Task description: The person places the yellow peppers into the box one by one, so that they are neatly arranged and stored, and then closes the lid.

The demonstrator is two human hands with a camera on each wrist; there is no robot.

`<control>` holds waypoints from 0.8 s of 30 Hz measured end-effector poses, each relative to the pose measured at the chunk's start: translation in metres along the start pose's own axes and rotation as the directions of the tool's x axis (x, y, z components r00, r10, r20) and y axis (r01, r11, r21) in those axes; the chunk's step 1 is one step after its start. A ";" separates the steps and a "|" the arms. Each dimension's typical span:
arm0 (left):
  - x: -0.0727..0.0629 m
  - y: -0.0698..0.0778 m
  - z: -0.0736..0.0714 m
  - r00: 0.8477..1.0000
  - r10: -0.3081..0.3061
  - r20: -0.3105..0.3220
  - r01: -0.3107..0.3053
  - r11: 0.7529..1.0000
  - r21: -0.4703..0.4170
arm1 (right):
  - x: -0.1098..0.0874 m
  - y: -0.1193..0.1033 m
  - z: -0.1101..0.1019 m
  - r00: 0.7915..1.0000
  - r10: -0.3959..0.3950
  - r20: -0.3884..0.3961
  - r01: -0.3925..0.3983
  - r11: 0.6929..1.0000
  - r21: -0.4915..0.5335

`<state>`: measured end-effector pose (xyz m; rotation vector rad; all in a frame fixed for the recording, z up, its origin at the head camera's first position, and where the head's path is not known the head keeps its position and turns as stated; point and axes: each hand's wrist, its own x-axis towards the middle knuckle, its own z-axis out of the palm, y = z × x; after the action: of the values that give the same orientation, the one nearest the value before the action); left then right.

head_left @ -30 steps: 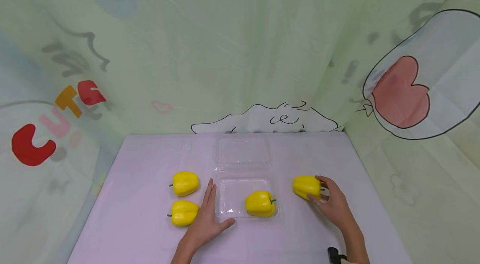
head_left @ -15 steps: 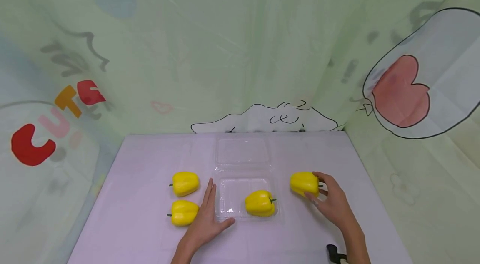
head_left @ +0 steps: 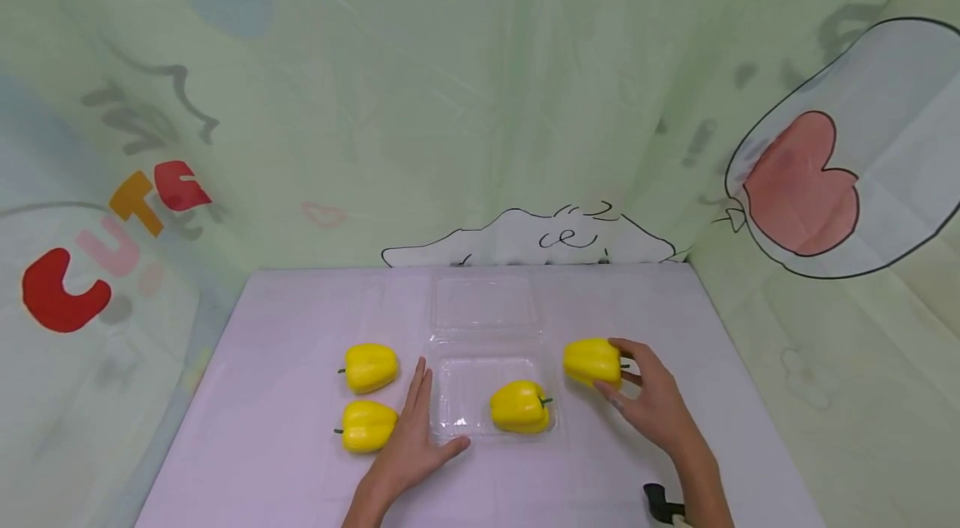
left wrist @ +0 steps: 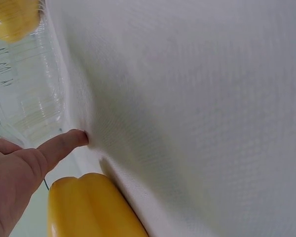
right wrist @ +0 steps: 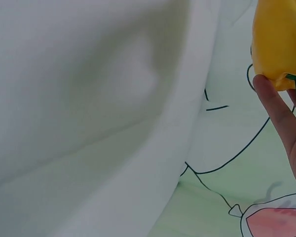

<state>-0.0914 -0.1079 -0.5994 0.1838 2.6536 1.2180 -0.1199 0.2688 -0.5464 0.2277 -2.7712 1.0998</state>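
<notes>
My right hand (head_left: 651, 396) grips a yellow bell pepper (head_left: 591, 361) by its stem end, to the right of a clear plastic clamshell box (head_left: 463, 395). In the right wrist view that pepper (right wrist: 278, 42) is partly cut off, with fingers at its stem end. Another yellow pepper (head_left: 519, 407) lies in the right front part of the box, its stem facing right. My left hand (head_left: 411, 440) rests at the box's left front corner, fingers straight and thumb spread along the front edge. Two more peppers, a rear one (head_left: 371, 368) and a front one (head_left: 367, 426), lie left of that hand.
The box's lid (head_left: 485, 303) lies open toward the back of the table. A white cloth (head_left: 262, 395) covers the table. Printed curtains (head_left: 450, 112) stand behind and at both sides. A black strap piece (head_left: 660, 503) sits by the right wrist.
My right hand has moved left and slightly back with its pepper, nearer the box, and the pepper appears raised. The left hand and the other peppers have stayed put.
</notes>
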 end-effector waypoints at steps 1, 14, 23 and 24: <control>0.000 0.000 0.000 1.000 0.001 0.000 -0.001 1.000 0.002 | 0.001 -0.002 0.001 1.000 0.000 0.003 0.000 1.000 0.004; 0.001 -0.002 0.001 1.000 0.022 -0.002 -0.022 1.000 0.014 | 0.014 -0.021 0.020 0.999 -0.013 0.044 0.011 0.999 0.048; 0.001 -0.001 0.000 1.000 0.004 0.001 -0.004 1.000 0.018 | 0.024 -0.032 0.039 0.996 -0.084 0.041 0.080 0.992 0.102; 0.001 0.000 0.000 1.000 0.003 0.002 -0.003 1.000 0.016 | 0.025 -0.033 0.041 0.995 -0.095 0.036 0.091 0.991 0.103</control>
<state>-0.0922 -0.1079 -0.5999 0.1915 2.6635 1.1967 -0.1413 0.2148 -0.5494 0.3917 -2.7114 1.2256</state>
